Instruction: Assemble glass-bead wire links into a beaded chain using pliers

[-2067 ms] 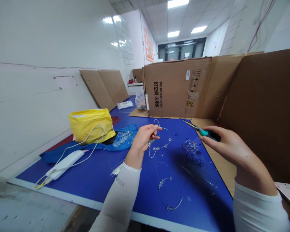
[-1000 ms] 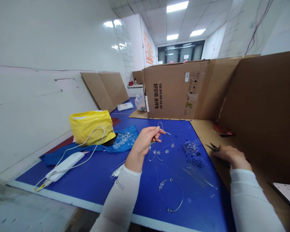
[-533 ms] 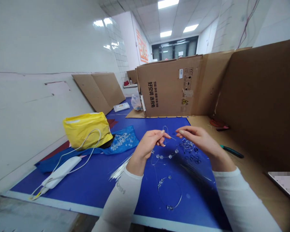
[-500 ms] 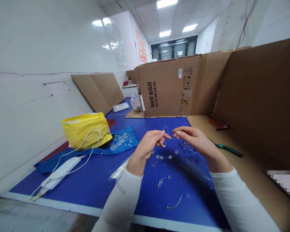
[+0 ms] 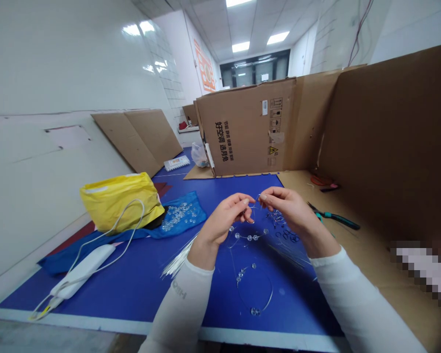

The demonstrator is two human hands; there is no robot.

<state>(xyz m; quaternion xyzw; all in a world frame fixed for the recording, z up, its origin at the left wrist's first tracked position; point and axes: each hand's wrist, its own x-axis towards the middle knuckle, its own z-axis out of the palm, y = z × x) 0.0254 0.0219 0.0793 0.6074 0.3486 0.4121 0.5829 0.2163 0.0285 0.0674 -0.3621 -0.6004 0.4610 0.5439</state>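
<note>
My left hand (image 5: pixel 226 215) pinches a thin clear wire over the blue table, its fingertips close to those of my right hand (image 5: pixel 286 208), which is pinched on the looped wire too. Below them hangs or lies a strand with clear beads (image 5: pixel 250 238); whether it joins the held wire I cannot tell. Nearer the front edge, a beaded wire loop (image 5: pixel 255 311) rests on the table. Dark rings (image 5: pixel 289 236) and a tangle of small wire pieces (image 5: pixel 276 218) lie beside my right wrist. A bundle of pale wires (image 5: pixel 180 257) sits by my left forearm.
Clear beads (image 5: pixel 180 214) lie on a blue bag, beside a yellow bag (image 5: pixel 123 201). A white power strip (image 5: pixel 83 272) with its cable is at the left. Green-handled pliers (image 5: pixel 340 220) lie right, on cardboard. A large cardboard box (image 5: pixel 246 132) stands behind.
My right hand's fingertips have come onto the wire and closed in a pinch, near my left fingertips. The whole view has shifted slightly, with things appearing farther left.
</note>
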